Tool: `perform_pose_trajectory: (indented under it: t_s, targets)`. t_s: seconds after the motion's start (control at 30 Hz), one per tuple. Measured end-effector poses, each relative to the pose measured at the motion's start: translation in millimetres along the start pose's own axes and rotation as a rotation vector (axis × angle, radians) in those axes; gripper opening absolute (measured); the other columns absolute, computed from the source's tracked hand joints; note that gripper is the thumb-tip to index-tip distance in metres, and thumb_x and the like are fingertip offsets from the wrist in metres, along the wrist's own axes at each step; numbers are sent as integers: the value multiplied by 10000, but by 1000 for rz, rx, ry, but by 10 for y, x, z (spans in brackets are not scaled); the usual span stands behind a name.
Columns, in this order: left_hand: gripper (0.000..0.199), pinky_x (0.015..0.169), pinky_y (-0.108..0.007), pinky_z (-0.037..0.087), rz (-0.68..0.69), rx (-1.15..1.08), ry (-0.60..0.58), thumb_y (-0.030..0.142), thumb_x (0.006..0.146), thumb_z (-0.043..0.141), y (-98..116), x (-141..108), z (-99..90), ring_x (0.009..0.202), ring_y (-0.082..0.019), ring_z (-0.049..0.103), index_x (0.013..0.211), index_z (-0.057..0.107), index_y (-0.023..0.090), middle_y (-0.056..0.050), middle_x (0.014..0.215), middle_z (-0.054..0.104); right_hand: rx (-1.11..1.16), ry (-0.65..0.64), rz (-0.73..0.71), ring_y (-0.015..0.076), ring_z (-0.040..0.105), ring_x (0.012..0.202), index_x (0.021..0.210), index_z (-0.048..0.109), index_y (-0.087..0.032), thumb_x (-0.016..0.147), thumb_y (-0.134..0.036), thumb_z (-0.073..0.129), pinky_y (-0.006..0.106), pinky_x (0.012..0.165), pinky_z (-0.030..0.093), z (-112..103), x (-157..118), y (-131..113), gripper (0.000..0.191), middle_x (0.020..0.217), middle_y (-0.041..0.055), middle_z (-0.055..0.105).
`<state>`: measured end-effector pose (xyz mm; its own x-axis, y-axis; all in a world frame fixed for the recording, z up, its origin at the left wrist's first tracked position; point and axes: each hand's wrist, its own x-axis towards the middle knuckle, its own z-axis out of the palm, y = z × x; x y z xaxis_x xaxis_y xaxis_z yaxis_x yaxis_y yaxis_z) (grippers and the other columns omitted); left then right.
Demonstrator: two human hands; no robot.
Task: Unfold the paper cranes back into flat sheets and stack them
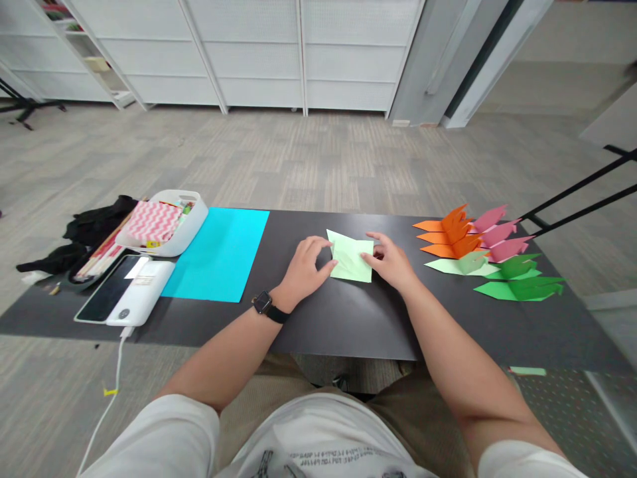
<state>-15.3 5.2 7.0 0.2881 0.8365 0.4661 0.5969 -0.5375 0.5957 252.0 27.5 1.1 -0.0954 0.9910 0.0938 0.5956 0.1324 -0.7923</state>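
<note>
A folded piece of light green paper (352, 260) lies on the dark table in front of me, with creases and a raised point at its upper left. My left hand (307, 267) is at its left edge, with thumb and forefinger on the paper. At the right edge, my right hand (390, 261) pinches it, the thumb on top and the other fingers curled at the side. To the right stand folded paper figures in rows: orange (450, 234), pink (500, 236), pale green (460, 264) and green (522, 285).
Left on the table (328, 325) lies a bright blue sheet (223, 249). Beyond it are a white basket (196, 222) with a pink zigzag pouch, a phone (107, 292), a white power bank (142, 292) with a cable, and black cloth (102, 222). A black metal stand (582, 192) is at the right.
</note>
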Motion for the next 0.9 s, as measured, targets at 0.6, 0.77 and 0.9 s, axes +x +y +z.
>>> perform_pose_trajectory:
  t_s: [0.6,0.77,0.9]
  targets:
    - [419,1161,-535,467,15,250,-286,150,951,566,-30,-75,110,1311,-310,563,1296,771,270,-110,1434,625,-275,-182,-469,261,718,983,1117,798,-263,925,-140,622,415,930,548,-21,-4,24,288,1044,73,785]
    - [348,1160,-520,450,42,167,-322,229,1001,558,-43,-67,104,1283,-289,581,1274,764,297,-84,1364,663,-254,-211,-435,246,705,926,1148,806,-284,943,-156,607,382,858,545,-16,-27,-12,313,999,65,766]
    - [313,1216,-519,399,82,122,-359,344,1013,612,-32,-63,88,1318,-290,570,1289,756,317,-74,1398,656,-239,-188,-433,238,700,902,1103,818,-281,931,-180,630,377,859,552,-56,-23,33,274,985,63,750]
